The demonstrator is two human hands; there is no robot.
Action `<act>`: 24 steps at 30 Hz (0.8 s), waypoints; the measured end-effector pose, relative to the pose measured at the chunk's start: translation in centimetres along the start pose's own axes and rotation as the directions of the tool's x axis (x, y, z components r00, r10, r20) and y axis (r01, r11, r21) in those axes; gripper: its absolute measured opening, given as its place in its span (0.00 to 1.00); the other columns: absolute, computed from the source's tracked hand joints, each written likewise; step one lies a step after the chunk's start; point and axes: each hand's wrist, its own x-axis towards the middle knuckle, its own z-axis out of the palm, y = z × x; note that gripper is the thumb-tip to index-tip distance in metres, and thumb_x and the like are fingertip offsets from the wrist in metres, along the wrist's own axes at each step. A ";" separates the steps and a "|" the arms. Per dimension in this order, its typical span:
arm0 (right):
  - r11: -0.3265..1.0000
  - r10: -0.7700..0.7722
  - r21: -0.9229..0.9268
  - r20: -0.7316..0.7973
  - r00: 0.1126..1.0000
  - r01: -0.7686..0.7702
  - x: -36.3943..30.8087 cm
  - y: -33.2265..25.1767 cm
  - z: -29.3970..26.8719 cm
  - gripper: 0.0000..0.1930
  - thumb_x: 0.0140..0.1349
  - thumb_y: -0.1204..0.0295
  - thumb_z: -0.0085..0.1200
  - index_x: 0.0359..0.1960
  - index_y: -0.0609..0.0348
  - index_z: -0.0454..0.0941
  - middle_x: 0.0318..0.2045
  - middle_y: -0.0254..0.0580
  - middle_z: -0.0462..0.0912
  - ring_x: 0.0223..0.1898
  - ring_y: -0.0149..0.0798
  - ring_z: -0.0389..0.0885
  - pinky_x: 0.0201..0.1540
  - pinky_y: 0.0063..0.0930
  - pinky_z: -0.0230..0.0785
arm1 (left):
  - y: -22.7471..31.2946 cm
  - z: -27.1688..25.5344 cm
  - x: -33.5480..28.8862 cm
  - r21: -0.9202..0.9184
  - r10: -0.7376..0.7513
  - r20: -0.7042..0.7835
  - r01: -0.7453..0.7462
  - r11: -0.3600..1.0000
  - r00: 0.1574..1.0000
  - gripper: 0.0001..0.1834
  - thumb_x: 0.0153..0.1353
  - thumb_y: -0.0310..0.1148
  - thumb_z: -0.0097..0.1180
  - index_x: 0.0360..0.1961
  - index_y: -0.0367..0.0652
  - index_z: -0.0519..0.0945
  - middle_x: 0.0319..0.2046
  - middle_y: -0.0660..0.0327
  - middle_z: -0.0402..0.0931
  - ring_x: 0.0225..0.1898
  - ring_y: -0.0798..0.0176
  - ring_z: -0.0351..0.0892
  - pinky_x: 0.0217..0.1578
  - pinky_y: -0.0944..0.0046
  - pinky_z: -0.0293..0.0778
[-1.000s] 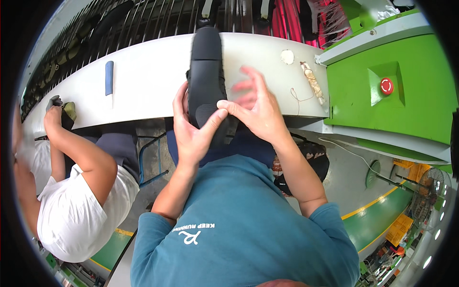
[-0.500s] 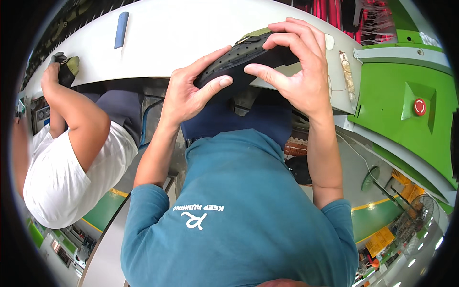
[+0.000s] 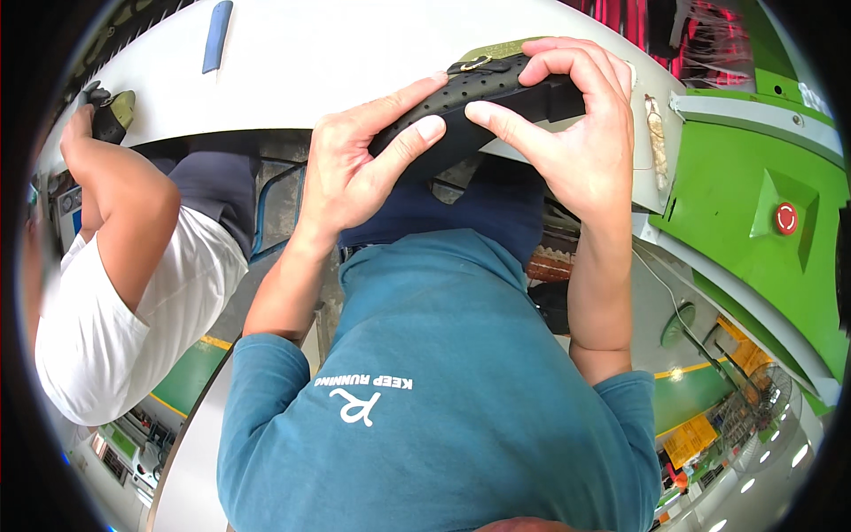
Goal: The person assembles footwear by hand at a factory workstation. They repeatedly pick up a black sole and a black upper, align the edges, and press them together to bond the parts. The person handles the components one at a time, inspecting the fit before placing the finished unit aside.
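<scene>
A dark clog-like shoe [image 3: 474, 87] with a dotted upper, a small buckle and an olive-green inside is held up over the table's near edge. My left hand [image 3: 355, 160] grips its left end, thumb on the near side and fingers along the upper. Around the right end curls my right hand [image 3: 581, 115], its thumb against the dark sole side and its fingers over the top. The shoe is tilted, its sole side toward my body. Parts of both ends are hidden by my fingers.
On the white table [image 3: 292, 71] lies a blue strip-like tool [image 3: 216, 37]. At the left, a person in a white shirt [image 3: 168, 301] handles a similar shoe [image 3: 113, 117]. To the right stand a wrapped stick-like piece [image 3: 656, 142] and a green machine [image 3: 736, 177] with a red button [image 3: 785, 218].
The shoe has turned slightly in my hands, showing more of its buckle and green inside. Both hands stay on it, the right one a little further right.
</scene>
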 end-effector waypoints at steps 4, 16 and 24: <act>0.997 0.052 0.059 -0.021 0.998 -0.051 -0.2 0.3 0.1 0.23 0.48 0.64 0.87 0.43 0.53 0.86 0.51 0.36 0.90 0.61 0.43 0.79 0.67 0.41 0.72 | 0.9 -1.8 1.3 0.097 0.001 0.158 -0.016 0.995 0.987 0.23 0.75 0.34 0.65 0.68 0.37 0.86 0.58 0.48 0.91 0.59 0.57 0.90 0.64 0.59 0.81; 0.952 0.164 0.271 -0.055 0.985 -0.143 -2.9 5.1 0.6 0.26 0.48 0.65 0.88 0.47 0.58 0.88 0.50 0.39 0.87 0.55 0.39 0.86 0.62 0.36 0.78 | 2.2 -0.2 4.4 0.489 0.272 0.204 -0.338 0.804 0.941 0.22 0.64 0.34 0.77 0.57 0.37 0.91 0.51 0.48 0.93 0.51 0.49 0.95 0.54 0.57 0.87; 0.942 0.161 0.312 -0.102 0.982 -0.122 -1.7 5.3 1.3 0.24 0.47 0.65 0.89 0.43 0.58 0.88 0.46 0.36 0.85 0.52 0.38 0.85 0.62 0.35 0.76 | 1.7 -1.1 5.2 0.525 -0.043 0.047 0.012 0.851 0.998 0.15 0.78 0.40 0.66 0.45 0.38 0.94 0.35 0.55 0.94 0.34 0.61 0.93 0.40 0.65 0.85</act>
